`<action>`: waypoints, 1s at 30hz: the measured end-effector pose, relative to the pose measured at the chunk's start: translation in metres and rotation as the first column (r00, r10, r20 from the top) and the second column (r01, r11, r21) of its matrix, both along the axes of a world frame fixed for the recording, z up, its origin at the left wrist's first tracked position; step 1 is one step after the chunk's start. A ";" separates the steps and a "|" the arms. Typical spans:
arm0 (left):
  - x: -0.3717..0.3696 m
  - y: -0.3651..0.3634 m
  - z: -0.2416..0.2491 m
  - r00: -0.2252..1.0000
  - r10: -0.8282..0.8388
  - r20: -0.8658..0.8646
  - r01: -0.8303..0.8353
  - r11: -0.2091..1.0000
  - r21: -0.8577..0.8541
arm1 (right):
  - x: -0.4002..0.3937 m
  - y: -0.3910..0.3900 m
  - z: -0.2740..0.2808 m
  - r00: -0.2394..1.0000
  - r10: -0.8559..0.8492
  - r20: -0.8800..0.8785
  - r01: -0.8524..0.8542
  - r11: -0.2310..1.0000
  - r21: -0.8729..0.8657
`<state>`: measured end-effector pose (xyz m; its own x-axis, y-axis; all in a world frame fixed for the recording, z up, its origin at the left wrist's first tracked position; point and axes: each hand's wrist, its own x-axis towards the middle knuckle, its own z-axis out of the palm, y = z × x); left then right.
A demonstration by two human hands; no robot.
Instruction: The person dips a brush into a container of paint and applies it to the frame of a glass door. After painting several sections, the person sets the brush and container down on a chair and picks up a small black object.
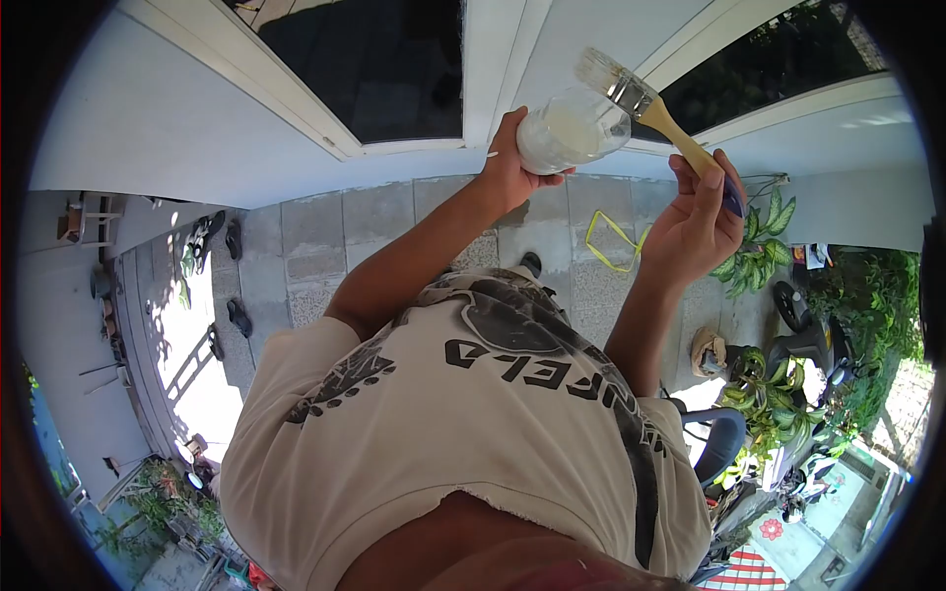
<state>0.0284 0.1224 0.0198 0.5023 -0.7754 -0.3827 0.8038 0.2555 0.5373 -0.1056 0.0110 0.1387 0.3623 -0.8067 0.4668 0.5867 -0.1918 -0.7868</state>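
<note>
Head view finds a pale wall (197, 118) and window frame (409, 149) edging the far side, open paving (379, 214) nearer, a jar (562, 136) of whitish contents gripped by the left hand (506, 160), and a brush (680, 134) pinched in the right hand (692, 222), bristles outside the jar (work done or remaining cannot be judged).

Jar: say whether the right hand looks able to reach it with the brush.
Probably yes: the right hand holds the brush close by the jar, which the left hand grips, and nothing visible blocks the way.
</note>
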 end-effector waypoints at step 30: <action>-0.049 -0.090 -0.011 0.999 0.041 0.016 -0.040 0.996 -0.085 | 0.013 -0.117 0.047 0.761 0.064 -0.645 -0.526 0.642 -0.557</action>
<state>-0.0206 0.0327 0.0084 0.5399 -0.7837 -0.3071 0.7826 0.3330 0.5260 -0.0929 -0.1060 0.1858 0.8771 -0.1382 0.4600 0.2500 -0.6864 -0.6829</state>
